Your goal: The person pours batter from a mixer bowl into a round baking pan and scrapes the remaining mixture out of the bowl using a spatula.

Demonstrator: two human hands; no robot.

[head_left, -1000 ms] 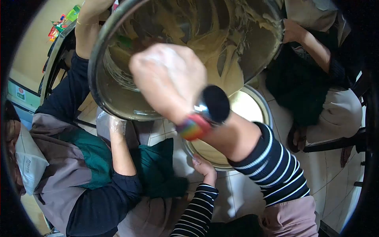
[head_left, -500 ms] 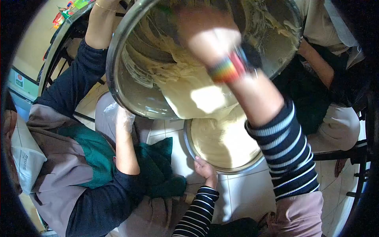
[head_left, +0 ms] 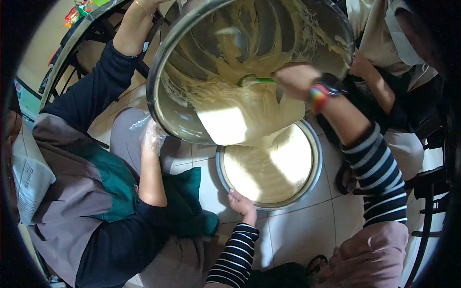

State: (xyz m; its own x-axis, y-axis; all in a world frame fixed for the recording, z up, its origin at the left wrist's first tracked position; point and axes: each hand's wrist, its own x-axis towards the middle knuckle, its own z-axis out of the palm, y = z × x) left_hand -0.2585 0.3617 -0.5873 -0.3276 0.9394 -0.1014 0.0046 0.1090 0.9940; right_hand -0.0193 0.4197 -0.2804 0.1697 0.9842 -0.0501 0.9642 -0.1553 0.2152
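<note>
A large metal mixing bowl (head_left: 158, 96) hangs tilted, its mouth toward me. Pale, creamy batter (head_left: 254, 115) coats its inside and spills over the lower lip. Inside it, my right hand (head_left: 298, 82) is closed around a green-handled spatula (head_left: 264, 80); the tool's head is in the batter and partly hidden. Below, a smaller metal bowl (head_left: 318, 168) on the floor holds a broad pool of the same batter. My left hand (head_left: 242, 205) grips this bowl's near-left rim, thumb on top and fingers mostly hidden beneath.
A person on the left, in a green apron (head_left: 115, 192), supports the big bowl with a plastic-gloved hand (head_left: 152, 137) and a raised arm. Another person's arm (head_left: 379, 84) reaches toward its right side. White floor tiles (head_left: 297, 235) lie below; a dark chair frame (head_left: 425, 206) stands right.
My right hand has moved down and right inside the tilted bowl, bringing the green handle into view. The big bowl has shifted slightly, showing more of the lower bowl. My left hand stays on the rim.
</note>
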